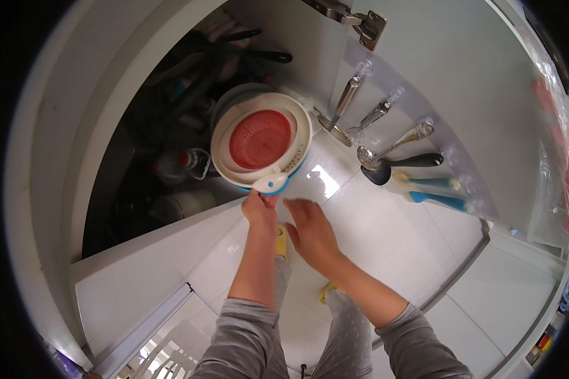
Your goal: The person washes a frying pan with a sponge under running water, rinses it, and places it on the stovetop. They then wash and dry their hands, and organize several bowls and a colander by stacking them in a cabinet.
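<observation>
My left hand [260,208] grips the handle end of a nested stack of round strainers or basins, held in front of the dark cabinet opening. On top lies a white plastic colander [223,163] with a red slotted basket [261,139] inside it. A blue rim [284,186] shows beneath, and a grey round vessel [232,94] sits behind the stack. Just right of the handle, my right hand [310,232] is empty, its fingers apart and slightly curled. It does not appear to touch the stack.
The cabinet holds bottles [185,158] and black-handled pans [272,57]. On the open cabinet door [436,57] hang a whisk [374,113], a skimmer [367,154], a black ladle [377,174] and blue-handled utensils [441,201]. A yellow slipper [281,244] stands on the tiled floor [384,237].
</observation>
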A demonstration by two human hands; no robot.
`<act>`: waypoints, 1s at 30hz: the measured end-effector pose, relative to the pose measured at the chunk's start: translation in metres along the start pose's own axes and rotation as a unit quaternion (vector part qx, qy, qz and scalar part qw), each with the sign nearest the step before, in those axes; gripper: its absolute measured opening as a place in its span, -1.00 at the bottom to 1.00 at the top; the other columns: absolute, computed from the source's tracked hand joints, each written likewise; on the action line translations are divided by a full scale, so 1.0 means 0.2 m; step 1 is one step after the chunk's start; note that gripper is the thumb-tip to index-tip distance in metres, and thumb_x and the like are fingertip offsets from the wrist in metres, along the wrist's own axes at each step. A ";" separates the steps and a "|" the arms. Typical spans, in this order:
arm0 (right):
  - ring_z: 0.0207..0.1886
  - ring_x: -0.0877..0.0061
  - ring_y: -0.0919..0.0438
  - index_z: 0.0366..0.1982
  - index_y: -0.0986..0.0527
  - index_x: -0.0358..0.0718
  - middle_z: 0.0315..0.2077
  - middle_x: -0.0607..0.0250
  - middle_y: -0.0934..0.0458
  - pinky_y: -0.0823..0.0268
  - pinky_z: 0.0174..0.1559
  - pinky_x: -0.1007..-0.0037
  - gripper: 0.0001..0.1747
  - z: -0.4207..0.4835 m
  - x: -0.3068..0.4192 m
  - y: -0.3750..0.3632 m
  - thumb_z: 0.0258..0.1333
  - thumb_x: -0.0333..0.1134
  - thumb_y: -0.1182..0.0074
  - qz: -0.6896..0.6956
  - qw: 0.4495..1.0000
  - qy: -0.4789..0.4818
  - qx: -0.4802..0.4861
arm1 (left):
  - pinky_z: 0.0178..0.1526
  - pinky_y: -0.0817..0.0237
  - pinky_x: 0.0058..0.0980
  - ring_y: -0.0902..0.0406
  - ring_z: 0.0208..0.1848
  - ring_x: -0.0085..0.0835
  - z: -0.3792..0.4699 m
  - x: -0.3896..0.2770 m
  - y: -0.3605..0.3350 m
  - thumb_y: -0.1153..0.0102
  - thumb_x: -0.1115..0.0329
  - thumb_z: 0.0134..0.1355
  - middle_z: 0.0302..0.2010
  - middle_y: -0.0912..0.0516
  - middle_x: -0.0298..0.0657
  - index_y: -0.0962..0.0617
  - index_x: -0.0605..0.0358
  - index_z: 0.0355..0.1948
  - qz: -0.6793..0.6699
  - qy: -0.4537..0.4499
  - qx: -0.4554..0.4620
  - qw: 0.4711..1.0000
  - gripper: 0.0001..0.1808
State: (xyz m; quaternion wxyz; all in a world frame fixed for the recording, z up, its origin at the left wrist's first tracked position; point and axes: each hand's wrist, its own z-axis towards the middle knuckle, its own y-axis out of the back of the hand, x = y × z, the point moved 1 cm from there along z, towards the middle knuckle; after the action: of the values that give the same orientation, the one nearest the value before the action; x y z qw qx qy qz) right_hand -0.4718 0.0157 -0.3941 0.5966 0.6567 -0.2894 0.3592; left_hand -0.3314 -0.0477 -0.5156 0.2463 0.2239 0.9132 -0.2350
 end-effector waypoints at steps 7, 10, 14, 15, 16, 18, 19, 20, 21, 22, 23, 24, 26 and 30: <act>-0.05 0.20 -0.39 -0.02 -0.35 -0.31 -0.13 0.09 -0.41 -0.35 -0.06 0.27 -0.55 -0.16 -0.08 -0.06 -0.03 -0.48 -0.07 0.006 0.996 -0.057 0.074 | -0.31 -0.45 -0.39 -0.35 -0.62 -0.49 0.40 -0.13 -0.20 0.08 0.46 0.18 -0.48 -0.50 -0.25 -0.46 0.25 -0.35 -0.072 0.011 0.019 0.997 -0.91; -0.07 0.20 -0.41 -0.03 -0.35 -0.31 -0.15 0.09 -0.42 -0.34 -0.05 0.26 -0.57 -0.15 -0.13 -0.09 -0.02 -0.48 -0.06 0.022 0.997 -0.040 0.060 | -0.33 -0.44 -0.40 -0.26 -0.67 -0.53 0.55 -0.13 -0.24 0.06 0.46 0.16 -0.53 -0.46 -0.30 -0.45 0.20 -0.40 -0.071 0.000 0.006 0.997 -0.94; -0.13 0.22 -0.44 -0.04 -0.37 -0.29 -0.17 0.10 -0.44 -0.35 -0.09 0.28 -0.58 -0.11 -0.19 -0.09 -0.02 -0.49 -0.07 0.027 0.998 -0.040 0.039 | -0.20 -0.47 -0.28 -0.45 -0.39 -0.36 0.75 -0.13 -0.19 0.10 0.40 0.22 -0.33 -0.52 -0.18 -0.45 0.25 -0.28 -0.065 0.025 -0.012 0.998 -0.86; -0.17 0.25 -0.46 -0.05 -0.37 -0.28 -0.19 0.12 -0.45 -0.37 -0.12 0.30 -0.59 -0.11 -0.21 -0.09 -0.01 -0.49 -0.08 0.025 0.998 -0.046 0.035 | -0.13 -0.48 -0.22 -0.56 -0.23 -0.26 0.78 -0.12 -0.16 0.12 0.37 0.26 -0.21 -0.55 -0.11 -0.44 0.27 -0.21 -0.053 0.033 -0.022 0.998 -0.81; -0.21 0.28 -0.49 -0.06 -0.38 -0.27 -0.20 0.13 -0.46 -0.39 -0.16 0.32 -0.60 -0.11 -0.22 -0.08 -0.01 -0.48 -0.10 0.022 0.998 -0.048 0.024 | -0.14 -0.49 -0.21 -0.56 -0.24 -0.26 0.81 -0.11 -0.15 0.11 0.35 0.27 -0.24 -0.56 -0.11 -0.44 0.27 -0.19 -0.079 0.053 0.012 0.995 -0.80; -0.24 0.31 -0.50 -0.06 -0.39 -0.27 -0.21 0.13 -0.47 -0.39 -0.17 0.33 -0.61 -0.12 -0.22 -0.08 -0.01 -0.49 -0.10 0.014 0.998 -0.058 0.034 | -0.15 -0.49 -0.19 -0.57 -0.27 -0.25 0.83 -0.08 -0.11 0.08 0.30 0.29 -0.29 -0.57 -0.11 -0.44 0.27 -0.17 -0.089 0.089 0.031 0.992 -0.77; -0.26 0.32 -0.51 -0.07 -0.39 -0.27 -0.22 0.14 -0.47 -0.39 -0.18 0.34 -0.61 -0.13 -0.22 -0.08 -0.01 -0.49 -0.10 0.010 0.998 -0.059 0.032 | -0.16 -0.49 -0.19 -0.57 -0.31 -0.26 0.83 -0.07 -0.09 0.09 0.28 0.30 -0.33 -0.57 -0.10 -0.43 0.27 -0.19 -0.050 0.093 0.037 0.994 -0.76; -0.26 0.32 -0.51 -0.07 -0.40 -0.26 -0.22 0.14 -0.47 -0.39 -0.18 0.34 -0.62 -0.14 -0.22 -0.08 0.00 -0.49 -0.10 0.019 0.997 -0.065 0.041 | -0.16 -0.49 -0.19 -0.57 -0.36 -0.27 0.82 -0.05 -0.08 0.10 0.26 0.31 -0.38 -0.57 -0.10 -0.43 0.28 -0.22 0.007 0.090 0.006 0.996 -0.75; -0.26 0.33 -0.51 -0.07 -0.40 -0.26 -0.23 0.14 -0.47 -0.39 -0.19 0.34 -0.62 -0.15 -0.20 -0.08 0.00 -0.49 -0.09 0.027 0.996 -0.068 0.045 | -0.16 -0.50 -0.19 -0.57 -0.40 -0.27 0.81 -0.03 -0.07 0.11 0.24 0.32 -0.42 -0.57 -0.09 -0.42 0.28 -0.24 0.067 0.080 -0.008 0.995 -0.74; -0.26 0.33 -0.51 -0.07 -0.40 -0.26 -0.23 0.14 -0.47 -0.40 -0.19 0.35 -0.63 -0.15 -0.19 -0.08 0.00 -0.49 -0.09 0.038 0.995 -0.076 0.046 | -0.22 -0.49 -0.20 -0.56 -0.45 -0.27 0.78 -0.02 -0.05 0.12 0.23 0.33 -0.45 -0.56 -0.08 -0.41 0.26 -0.29 0.071 0.081 -0.036 0.994 -0.74; -0.27 0.33 -0.52 -0.08 -0.40 -0.26 -0.24 0.14 -0.47 -0.40 -0.20 0.35 -0.63 -0.16 -0.17 -0.07 0.00 -0.49 -0.09 0.034 0.995 -0.076 0.049 | -0.27 -0.49 -0.22 -0.54 -0.49 -0.27 0.74 -0.01 -0.03 0.13 0.22 0.34 -0.48 -0.55 -0.07 -0.40 0.25 -0.34 0.078 0.074 -0.047 0.993 -0.73; -0.27 0.33 -0.52 -0.08 -0.41 -0.26 -0.25 0.14 -0.48 -0.40 -0.21 0.35 -0.64 -0.16 -0.14 -0.06 0.00 -0.49 -0.09 0.031 0.995 -0.079 0.049 | -0.33 -0.49 -0.24 -0.53 -0.54 -0.27 0.69 0.00 0.00 0.14 0.21 0.34 -0.51 -0.55 -0.07 -0.39 0.23 -0.39 0.089 0.055 -0.058 0.993 -0.72; -0.29 0.32 -0.53 -0.09 -0.41 -0.26 -0.26 0.13 -0.48 -0.41 -0.23 0.35 -0.65 -0.16 -0.06 -0.02 0.00 -0.50 -0.09 0.036 0.996 -0.076 0.043 | -0.52 -0.40 -0.33 -0.49 -0.62 -0.25 0.50 0.02 0.08 0.13 0.26 0.32 -0.57 -0.53 -0.06 -0.34 0.17 -0.50 0.111 0.135 0.086 0.981 -0.73; -0.32 0.29 -0.55 -0.13 -0.43 -0.28 -0.31 0.10 -0.50 -0.42 -0.26 0.36 -0.68 -0.17 0.15 0.12 -0.01 -0.51 -0.07 0.035 0.997 -0.057 0.023 | -0.48 -0.38 -0.44 -0.57 -0.41 -0.29 -0.18 0.17 0.14 0.00 0.32 0.13 -0.42 -0.60 -0.09 -0.51 0.30 -0.36 0.260 0.064 0.079 0.960 -0.78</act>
State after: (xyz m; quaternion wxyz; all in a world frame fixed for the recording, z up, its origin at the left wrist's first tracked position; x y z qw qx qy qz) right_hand -0.4778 0.0472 -0.3542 0.5510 0.6793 -0.3373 0.3481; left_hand -0.3548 0.0040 -0.5159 0.2219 0.4873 0.8155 -0.2198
